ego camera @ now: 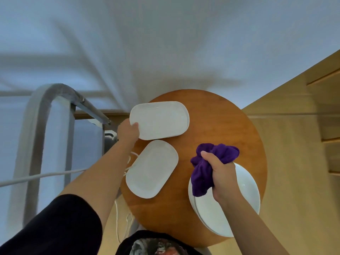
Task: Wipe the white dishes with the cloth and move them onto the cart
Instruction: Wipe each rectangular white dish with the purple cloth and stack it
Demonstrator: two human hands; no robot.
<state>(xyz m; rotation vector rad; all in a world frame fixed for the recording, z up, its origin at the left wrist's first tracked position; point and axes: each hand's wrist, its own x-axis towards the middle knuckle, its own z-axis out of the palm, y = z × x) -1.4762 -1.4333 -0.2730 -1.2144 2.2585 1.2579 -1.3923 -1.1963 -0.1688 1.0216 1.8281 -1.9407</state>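
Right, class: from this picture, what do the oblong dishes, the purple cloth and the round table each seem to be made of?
Oblong dishes: probably glazed ceramic or porcelain; they are white, smooth, with a faint sheen, though melamine cannot be ruled out. Purple cloth: soft, fuzzy fabric, perhaps microfibre or terry; it bunches in folds in the right hand. Round table: wood or wood veneer; warm brown with faint grain and a matte finish.

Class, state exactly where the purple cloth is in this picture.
In the head view, the purple cloth is bunched in the right hand, above the round wooden table, right of centre, over the stack of round plates.
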